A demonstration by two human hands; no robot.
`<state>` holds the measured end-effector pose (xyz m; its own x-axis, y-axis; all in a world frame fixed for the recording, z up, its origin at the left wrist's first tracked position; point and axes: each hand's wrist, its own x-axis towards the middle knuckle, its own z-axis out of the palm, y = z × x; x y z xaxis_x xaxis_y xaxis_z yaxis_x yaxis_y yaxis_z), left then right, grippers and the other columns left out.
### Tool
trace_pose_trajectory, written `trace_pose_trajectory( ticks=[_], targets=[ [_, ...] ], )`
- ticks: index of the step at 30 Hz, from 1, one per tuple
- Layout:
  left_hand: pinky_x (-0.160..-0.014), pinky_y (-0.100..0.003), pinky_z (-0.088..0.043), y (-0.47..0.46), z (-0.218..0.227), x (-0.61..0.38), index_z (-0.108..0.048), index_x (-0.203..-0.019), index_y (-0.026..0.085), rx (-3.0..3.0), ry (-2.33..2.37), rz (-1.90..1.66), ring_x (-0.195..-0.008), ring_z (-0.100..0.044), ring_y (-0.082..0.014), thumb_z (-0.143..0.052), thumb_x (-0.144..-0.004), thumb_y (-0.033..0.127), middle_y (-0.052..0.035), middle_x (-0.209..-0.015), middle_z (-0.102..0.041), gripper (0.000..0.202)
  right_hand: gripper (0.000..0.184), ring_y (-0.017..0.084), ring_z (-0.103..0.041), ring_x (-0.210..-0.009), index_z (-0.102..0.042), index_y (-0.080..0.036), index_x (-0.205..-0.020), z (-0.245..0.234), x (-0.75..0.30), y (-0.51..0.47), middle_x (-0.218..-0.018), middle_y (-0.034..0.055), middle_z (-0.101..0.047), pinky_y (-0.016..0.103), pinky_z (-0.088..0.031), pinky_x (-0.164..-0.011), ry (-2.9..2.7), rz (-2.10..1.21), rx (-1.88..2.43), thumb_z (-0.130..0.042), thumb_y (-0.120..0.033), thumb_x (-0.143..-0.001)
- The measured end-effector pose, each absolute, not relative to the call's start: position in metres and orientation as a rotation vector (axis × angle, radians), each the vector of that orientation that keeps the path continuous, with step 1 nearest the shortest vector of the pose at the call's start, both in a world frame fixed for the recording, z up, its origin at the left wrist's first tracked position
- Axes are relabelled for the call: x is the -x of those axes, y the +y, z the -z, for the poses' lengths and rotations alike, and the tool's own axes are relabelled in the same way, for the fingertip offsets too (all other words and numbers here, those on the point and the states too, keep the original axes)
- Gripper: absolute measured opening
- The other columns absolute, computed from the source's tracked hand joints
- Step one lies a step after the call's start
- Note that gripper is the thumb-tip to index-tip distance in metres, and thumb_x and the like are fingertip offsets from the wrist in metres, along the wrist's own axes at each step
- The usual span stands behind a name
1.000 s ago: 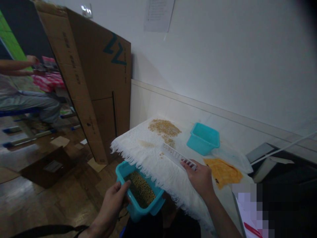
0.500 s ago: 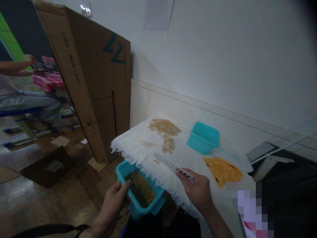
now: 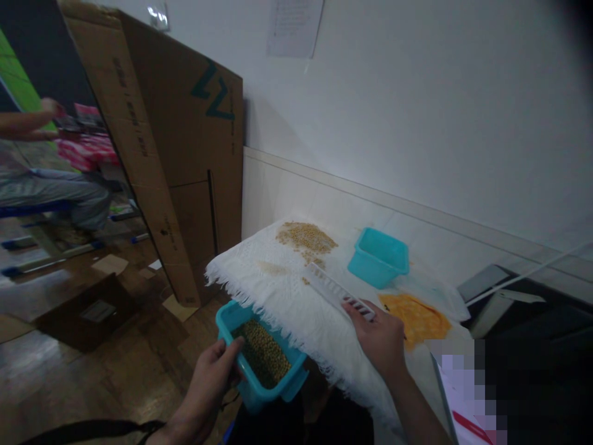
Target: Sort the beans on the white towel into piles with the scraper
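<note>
Just off the counter's [image 3: 422, 378] near edge, the left grip [image 3: 214, 368] is closed, thumb uppermost. The right grip [image 3: 382, 343] pinches above the counter, bare forearm [image 3: 419, 408] slanting back toward the near right corner.

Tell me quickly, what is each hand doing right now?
Left hand: closed, gripping the rim of a turquoise bin.
Right hand: closed, holding one end of a white slotted strip.

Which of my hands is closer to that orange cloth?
Right. Your right hand, gripping the white slotted strip, is just left of the orange cloth; your left hand is much farther left, holding the near turquoise bin.
</note>
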<state>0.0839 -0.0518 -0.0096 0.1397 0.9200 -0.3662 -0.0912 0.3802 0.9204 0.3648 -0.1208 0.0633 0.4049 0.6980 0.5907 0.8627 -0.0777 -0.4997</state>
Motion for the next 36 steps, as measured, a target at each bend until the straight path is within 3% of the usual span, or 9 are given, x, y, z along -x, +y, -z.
trace_pose_trajectory(
  ticks=[11,17,36],
  targets=[
    [-0.047,-0.022,-0.042,-0.055,0.007,-0.085,-0.058,-0.061,0.02,-0.82,1.2,-0.897,-0.044,-0.048,-0.0104,-0.078,-0.065,0.053,0.0067,-0.048,-0.053,0.039,0.036,0.02,-0.07,-0.057,-0.079,-0.018,-0.09,-0.055,-0.389,-0.101,-0.069,0.0053,-0.077,0.025,-0.051,-0.054,-1.325,0.094,1.896,-0.059,-0.049,-0.087],
    [-0.042,-0.022,-0.037,-0.053,0.009,-0.085,-0.055,-0.058,0.021,-0.856,1.192,-0.887,-0.039,-0.042,-0.0091,-0.077,-0.066,0.055,0.0068,-0.043,-0.051,0.041,0.035,0.022,-0.073,-0.066,-0.079,-0.019,-0.092,-0.054,-0.39,-0.097,-0.077,0.0065,-0.079,0.026,-0.053,-0.058,-1.343,0.078,1.861,-0.06,-0.048,-0.087],
    [-0.044,-0.022,-0.04,-0.054,0.007,-0.085,-0.057,-0.058,0.021,-0.848,1.205,-0.892,-0.043,-0.049,-0.0106,-0.078,-0.064,0.054,0.006,-0.046,-0.054,0.04,0.035,0.023,-0.073,-0.065,-0.079,-0.019,-0.088,-0.053,-0.394,-0.095,-0.076,0.0061,-0.079,0.028,-0.054,-0.059,-1.313,0.016,1.836,-0.063,-0.05,-0.084]
  ],
)
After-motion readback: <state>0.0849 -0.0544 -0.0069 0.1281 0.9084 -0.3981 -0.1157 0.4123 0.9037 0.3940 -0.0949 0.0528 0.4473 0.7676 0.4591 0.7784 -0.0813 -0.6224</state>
